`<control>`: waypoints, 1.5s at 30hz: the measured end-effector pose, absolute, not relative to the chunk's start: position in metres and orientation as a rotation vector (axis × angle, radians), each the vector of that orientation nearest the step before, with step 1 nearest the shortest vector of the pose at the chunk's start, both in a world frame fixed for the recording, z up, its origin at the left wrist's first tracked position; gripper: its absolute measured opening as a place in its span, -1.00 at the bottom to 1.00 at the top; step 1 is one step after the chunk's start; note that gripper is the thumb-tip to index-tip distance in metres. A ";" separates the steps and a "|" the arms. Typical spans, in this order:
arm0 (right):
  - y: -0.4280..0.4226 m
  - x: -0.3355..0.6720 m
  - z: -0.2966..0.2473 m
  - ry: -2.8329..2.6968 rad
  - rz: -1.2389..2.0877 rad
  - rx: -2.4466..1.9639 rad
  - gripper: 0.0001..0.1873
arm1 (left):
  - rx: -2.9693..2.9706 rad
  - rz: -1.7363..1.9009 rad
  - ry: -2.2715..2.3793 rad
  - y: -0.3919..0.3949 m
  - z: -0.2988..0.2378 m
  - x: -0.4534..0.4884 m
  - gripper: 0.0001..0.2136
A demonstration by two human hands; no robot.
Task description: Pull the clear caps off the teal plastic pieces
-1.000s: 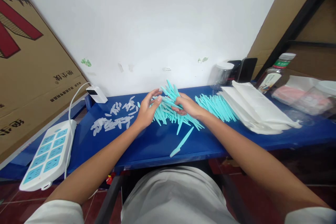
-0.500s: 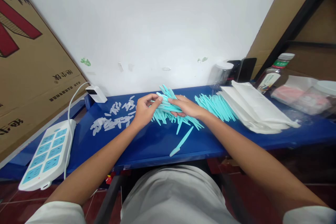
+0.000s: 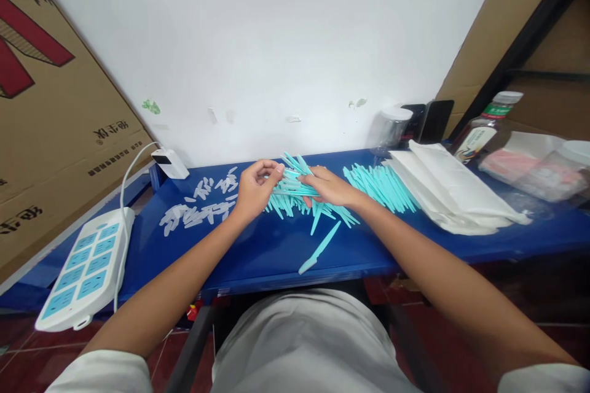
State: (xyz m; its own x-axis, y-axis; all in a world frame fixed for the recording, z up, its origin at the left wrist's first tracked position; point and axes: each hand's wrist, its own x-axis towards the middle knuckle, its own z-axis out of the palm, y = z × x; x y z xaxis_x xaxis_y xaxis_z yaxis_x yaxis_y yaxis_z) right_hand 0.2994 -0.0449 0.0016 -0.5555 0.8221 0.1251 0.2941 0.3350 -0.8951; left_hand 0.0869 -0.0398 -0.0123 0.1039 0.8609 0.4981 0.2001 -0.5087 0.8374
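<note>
My right hand (image 3: 329, 186) is closed around a bunch of slim turquoise eyebrow razors (image 3: 299, 164), which fan out past its fingers. My left hand (image 3: 258, 187) is beside it, thumb and forefinger pinched together at the ends of the bunch. What those fingertips hold is too small to make out. Under both hands lies a loose pile of the same razors (image 3: 288, 206), partly hidden. One single razor (image 3: 319, 249) rests apart, nearer the table's front edge. Left of my left hand, small clear plastic caps (image 3: 198, 212) are scattered.
A second heap of razors (image 3: 380, 187) lies to the right, beside stacked white bags (image 3: 461, 190). Behind them stand a clear jar (image 3: 391, 129) and a bottle (image 3: 483, 126). A power strip (image 3: 87, 270) and a white charger (image 3: 170, 163) sit left on the blue table (image 3: 276, 264).
My left fingertips have shifted slightly and pinch closer together at the razor ends. The bunch in my right hand has turned a little. The view has moved slightly.
</note>
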 end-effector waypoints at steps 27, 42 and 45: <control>-0.040 0.310 -0.002 -2.077 1.026 -1.050 -0.77 | 2.104 -0.076 1.664 0.007 0.030 -0.061 -0.54; -0.041 0.311 0.000 -2.022 1.138 -1.120 -0.73 | 2.143 0.408 1.204 -0.006 0.033 -0.021 -0.66; -0.041 0.312 -0.001 -1.981 1.175 -1.144 -0.61 | 2.057 0.775 1.071 -0.012 0.031 0.002 -0.63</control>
State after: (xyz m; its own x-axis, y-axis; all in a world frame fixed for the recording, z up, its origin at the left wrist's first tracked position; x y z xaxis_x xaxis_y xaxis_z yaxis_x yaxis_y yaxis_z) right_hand 0.3117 -0.0406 -0.0014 -0.4771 0.8779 0.0415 0.3846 0.2510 -0.8883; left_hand 0.0015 -0.0119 0.0308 0.4835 0.8544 0.1903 0.4474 -0.4281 0.7852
